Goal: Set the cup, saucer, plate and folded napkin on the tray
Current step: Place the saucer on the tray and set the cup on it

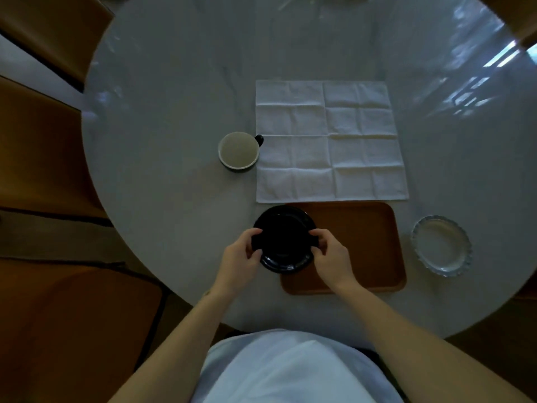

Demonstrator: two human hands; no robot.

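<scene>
1. Saucer (284, 238), black, is over the tray's (363, 245) 9 o'clock edge.
2. Left hand (241, 251) and right hand (331, 254) pinch its opposite rims.
3. Cup (239, 150) sits at 11 o'clock, napkin (329, 141) unfolded at 12, plate (441, 245) at 3, all on the counter (162, 126).

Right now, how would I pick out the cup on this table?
Start at the white napkin spread open in the middle of the round table. The cup stands at its left edge, beyond the brown tray. It alone has a pale inside, dark outside and small dark handle.
</scene>
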